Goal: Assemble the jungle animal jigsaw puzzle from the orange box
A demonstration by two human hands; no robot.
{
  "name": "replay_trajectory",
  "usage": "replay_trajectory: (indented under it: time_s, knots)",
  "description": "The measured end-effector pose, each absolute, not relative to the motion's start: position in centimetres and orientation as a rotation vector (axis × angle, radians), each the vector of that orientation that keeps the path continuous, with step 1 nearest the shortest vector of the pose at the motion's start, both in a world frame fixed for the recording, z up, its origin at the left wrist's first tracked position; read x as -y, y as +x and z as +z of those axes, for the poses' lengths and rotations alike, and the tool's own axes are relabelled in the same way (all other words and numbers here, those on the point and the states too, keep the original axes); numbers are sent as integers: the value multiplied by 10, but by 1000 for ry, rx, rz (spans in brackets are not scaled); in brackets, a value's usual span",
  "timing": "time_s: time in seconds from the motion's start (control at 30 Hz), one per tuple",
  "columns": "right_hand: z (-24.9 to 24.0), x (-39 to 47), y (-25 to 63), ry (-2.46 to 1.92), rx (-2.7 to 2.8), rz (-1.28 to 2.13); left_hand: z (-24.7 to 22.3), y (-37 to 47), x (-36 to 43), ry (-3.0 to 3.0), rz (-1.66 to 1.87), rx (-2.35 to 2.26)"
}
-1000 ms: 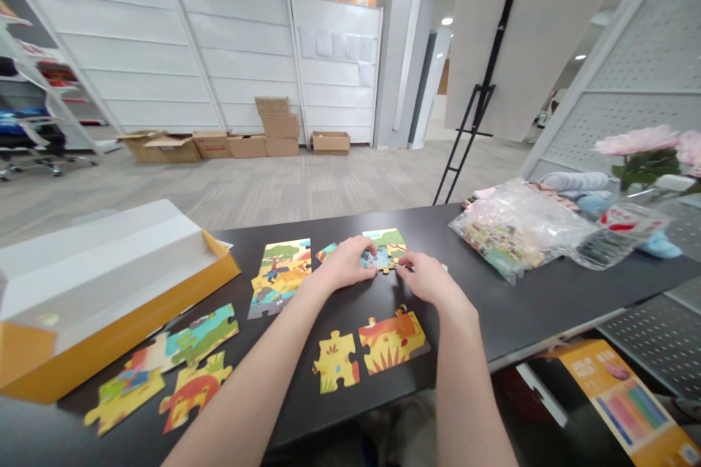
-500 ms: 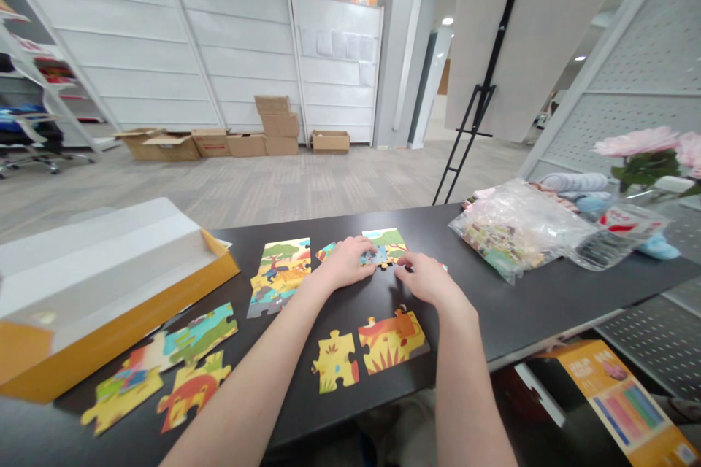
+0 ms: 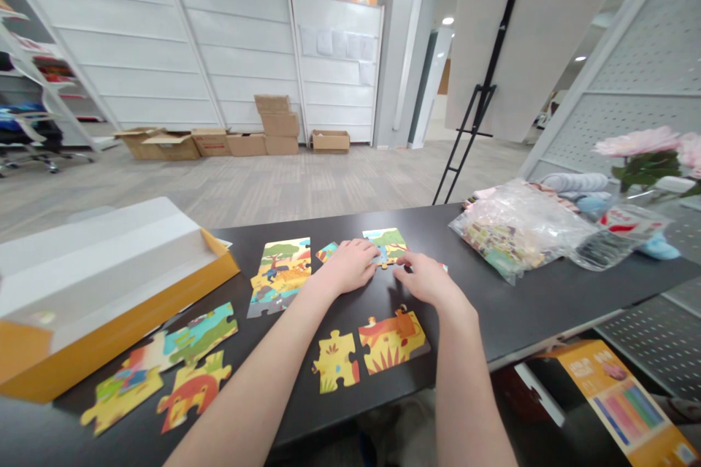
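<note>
My left hand (image 3: 355, 265) lies palm down with its fingers stretched out at the left edge of a joined puzzle section (image 3: 390, 243) showing a green tree. My right hand (image 3: 421, 276) rests at that section's lower right, fingers bent and thumb apart, with nothing visible in it. A larger joined section (image 3: 282, 273) with a tree and a leopard lies left of my left hand. Between my forearms are a yellow puzzle piece (image 3: 336, 362) and a joined orange-and-yellow pair (image 3: 394, 341). Behind my left hand another piece (image 3: 327, 252) shows partly.
Left of my arm lie a lion piece (image 3: 194, 390) and other puzzle pieces (image 3: 200, 333), beside an open orange-and-white box (image 3: 117, 306). Clear plastic bags (image 3: 520, 230) lie at the table's right. A pencil-set box (image 3: 618, 401) sits below the table edge.
My left hand has slid slightly down and its fingers have flattened, uncovering more of the tree section. My right hand has barely moved.
</note>
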State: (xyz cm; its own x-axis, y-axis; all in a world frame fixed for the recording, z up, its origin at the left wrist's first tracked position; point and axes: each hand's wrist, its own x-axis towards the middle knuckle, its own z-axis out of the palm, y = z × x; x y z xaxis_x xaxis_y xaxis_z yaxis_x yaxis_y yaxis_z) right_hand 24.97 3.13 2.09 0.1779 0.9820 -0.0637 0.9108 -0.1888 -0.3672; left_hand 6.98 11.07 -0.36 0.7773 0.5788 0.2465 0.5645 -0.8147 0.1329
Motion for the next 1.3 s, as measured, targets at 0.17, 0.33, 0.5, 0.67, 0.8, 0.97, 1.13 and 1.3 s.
replay_trajectory:
  time_s: [0.17, 0.33, 0.5, 0.67, 0.8, 0.97, 1.13, 1.3]
  knots:
    - [19, -32, 250, -2198, 1816, 425, -8, 72, -109, 2948, 430, -950]
    - [19, -32, 250, -2204, 1817, 411, -9, 73, -107, 3022, 422, -946]
    - [20, -32, 250, -2211, 1828, 415, -9, 74, -108, 2989, 388, -943]
    - [23, -31, 248, -2233, 1840, 400, -8, 74, -109, 2964, 363, -930]
    - [26, -30, 247, -2240, 1845, 403, -11, 74, -109, 2926, 350, -921]
    - [26, -29, 249, -2234, 1830, 405, -9, 66, -113, 2819, 421, -1002]
    - [25, -29, 251, -2242, 1802, 395, 17, 29, -133, 2631, 437, -1325]
    - [26, -29, 250, -2217, 1812, 400, 29, -8, -147, 2455, 329, -1596]
